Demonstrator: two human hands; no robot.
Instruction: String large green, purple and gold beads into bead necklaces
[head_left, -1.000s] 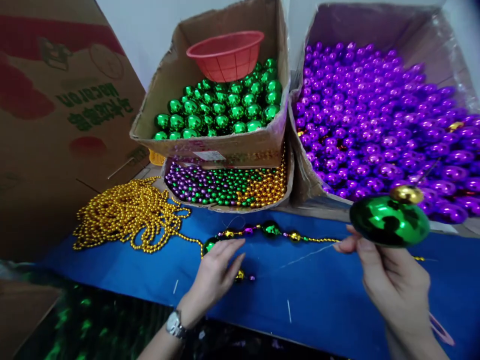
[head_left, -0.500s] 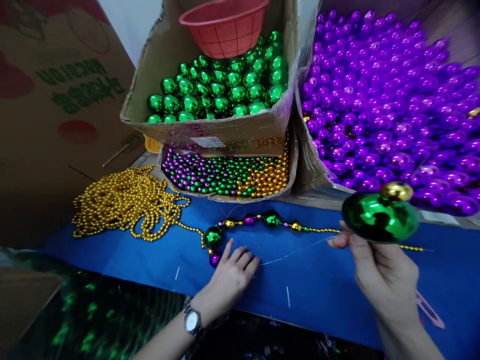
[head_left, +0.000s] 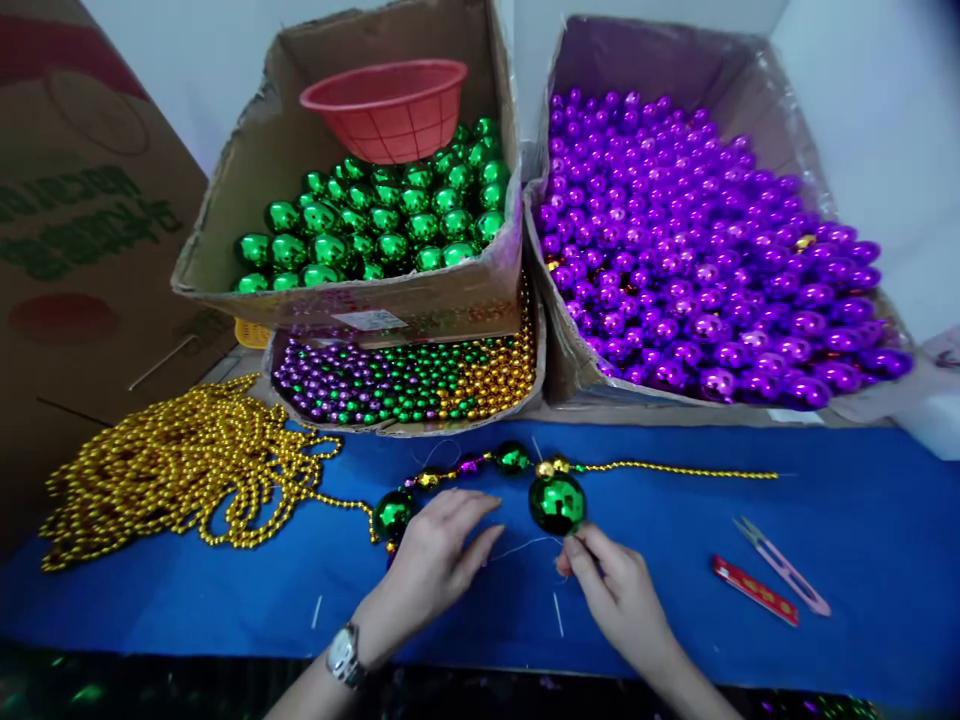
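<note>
My right hand [head_left: 611,575] pinches at the lower edge of a large shiny green ball [head_left: 557,505]. A small gold bead [head_left: 544,469] sits on top of this ball, and a thin needle-like tip [head_left: 536,446] sticks up there. Pale thread [head_left: 525,546] runs left from the pinch. Fingers stretched and thumb apart, my left hand [head_left: 442,540] is open over the blue surface, beside another green ball [head_left: 394,515]. Behind the hands lies a strand of mixed beads with a smaller green ball [head_left: 512,457]; its gold chain tail [head_left: 675,470] reaches right.
A gold bead chain heap [head_left: 187,470] lies left. Cardboard boxes hold green balls [head_left: 390,250], small mixed beads [head_left: 405,385] and purple balls [head_left: 697,270]. A red basket [head_left: 390,115] rests on the green balls. Pink thread snips [head_left: 787,570] and a red strip-shaped item [head_left: 754,590] lie right.
My right hand has lowered the green ball leftward to the strand's gold bead. My left hand has lifted its fingers and turned toward the right hand. The view has shifted right.
</note>
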